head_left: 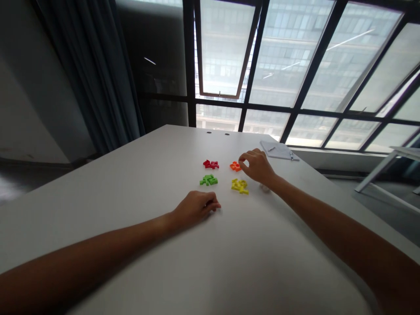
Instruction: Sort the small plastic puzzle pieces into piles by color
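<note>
Across the white table point(138, 183), red pieces point(210, 164), orange pieces point(235, 166), green pieces point(208, 180) and yellow pieces point(239, 186) lie in four separate piles. The right hand point(257, 166) curls just beside the orange pieces, its grip unclear; the left hand point(193, 209) rests loosely closed on the tabletop.

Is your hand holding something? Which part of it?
No held thing shows. The right hand is pinched beside the orange blocks. The left hand lies curled on the table, and I cannot tell if it hides anything.
</note>
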Action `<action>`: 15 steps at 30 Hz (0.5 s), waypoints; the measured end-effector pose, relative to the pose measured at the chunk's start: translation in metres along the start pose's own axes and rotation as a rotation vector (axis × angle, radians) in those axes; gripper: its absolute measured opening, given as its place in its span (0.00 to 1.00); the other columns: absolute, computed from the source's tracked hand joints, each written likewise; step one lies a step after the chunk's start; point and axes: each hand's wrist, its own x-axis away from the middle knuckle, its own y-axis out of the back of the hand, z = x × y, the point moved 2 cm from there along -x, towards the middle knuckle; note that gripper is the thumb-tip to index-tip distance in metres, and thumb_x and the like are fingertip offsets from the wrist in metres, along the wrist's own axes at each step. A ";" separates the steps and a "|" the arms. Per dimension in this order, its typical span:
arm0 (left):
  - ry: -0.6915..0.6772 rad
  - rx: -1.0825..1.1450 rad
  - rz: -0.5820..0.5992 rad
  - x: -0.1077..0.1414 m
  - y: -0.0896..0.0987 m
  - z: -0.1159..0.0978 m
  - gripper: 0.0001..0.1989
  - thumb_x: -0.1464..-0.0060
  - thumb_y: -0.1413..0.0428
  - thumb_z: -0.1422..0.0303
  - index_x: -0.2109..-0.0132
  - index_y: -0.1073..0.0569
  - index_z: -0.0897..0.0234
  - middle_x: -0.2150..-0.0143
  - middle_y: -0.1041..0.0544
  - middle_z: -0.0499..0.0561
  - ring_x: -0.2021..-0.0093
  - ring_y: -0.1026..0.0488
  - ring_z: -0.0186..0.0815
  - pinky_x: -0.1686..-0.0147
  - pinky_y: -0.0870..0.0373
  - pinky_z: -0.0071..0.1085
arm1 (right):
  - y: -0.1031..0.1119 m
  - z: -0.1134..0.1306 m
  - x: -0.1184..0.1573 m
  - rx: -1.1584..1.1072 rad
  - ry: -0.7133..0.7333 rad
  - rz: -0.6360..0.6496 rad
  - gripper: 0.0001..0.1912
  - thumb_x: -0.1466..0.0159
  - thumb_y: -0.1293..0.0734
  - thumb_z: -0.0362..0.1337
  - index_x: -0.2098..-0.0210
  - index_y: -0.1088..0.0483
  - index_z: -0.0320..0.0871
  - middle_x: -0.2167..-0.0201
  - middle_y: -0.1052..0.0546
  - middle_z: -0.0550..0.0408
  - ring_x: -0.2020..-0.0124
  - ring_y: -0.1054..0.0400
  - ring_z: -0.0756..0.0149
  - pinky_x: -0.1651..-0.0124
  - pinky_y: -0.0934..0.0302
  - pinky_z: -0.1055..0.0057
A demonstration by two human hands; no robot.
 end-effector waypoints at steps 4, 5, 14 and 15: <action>0.032 -0.130 -0.090 -0.007 0.016 0.007 0.26 0.40 0.41 0.48 0.76 0.31 0.65 0.80 0.28 0.44 0.79 0.36 0.29 0.76 0.44 0.26 | 0.035 -0.004 0.037 -0.059 0.122 -0.015 0.11 0.31 0.36 0.37 0.56 0.23 0.41 0.58 0.19 0.46 0.55 0.28 0.51 0.48 0.37 0.53; 0.030 -0.170 -0.125 -0.009 0.025 0.008 0.28 0.41 0.41 0.47 0.77 0.31 0.65 0.81 0.30 0.44 0.80 0.37 0.29 0.76 0.44 0.26 | 0.041 -0.006 0.046 -0.077 0.140 -0.011 0.11 0.31 0.35 0.38 0.53 0.23 0.42 0.57 0.19 0.46 0.54 0.28 0.50 0.48 0.36 0.51; -0.211 -0.243 0.111 0.020 0.054 -0.021 0.41 0.37 0.44 0.49 0.25 0.49 0.56 0.26 0.42 0.58 0.29 0.41 0.51 0.32 0.41 0.46 | 0.056 0.019 0.126 -0.306 0.237 0.250 0.45 0.33 0.31 0.53 0.25 0.55 0.52 0.25 0.49 0.49 0.26 0.55 0.42 0.29 0.50 0.40; -0.220 -0.262 0.150 0.027 0.047 -0.023 0.45 0.38 0.43 0.47 0.24 0.53 0.57 0.25 0.46 0.59 0.27 0.45 0.53 0.30 0.45 0.48 | 0.048 0.026 0.136 -0.320 0.233 0.284 0.49 0.35 0.30 0.55 0.24 0.58 0.51 0.24 0.53 0.49 0.25 0.60 0.41 0.28 0.53 0.39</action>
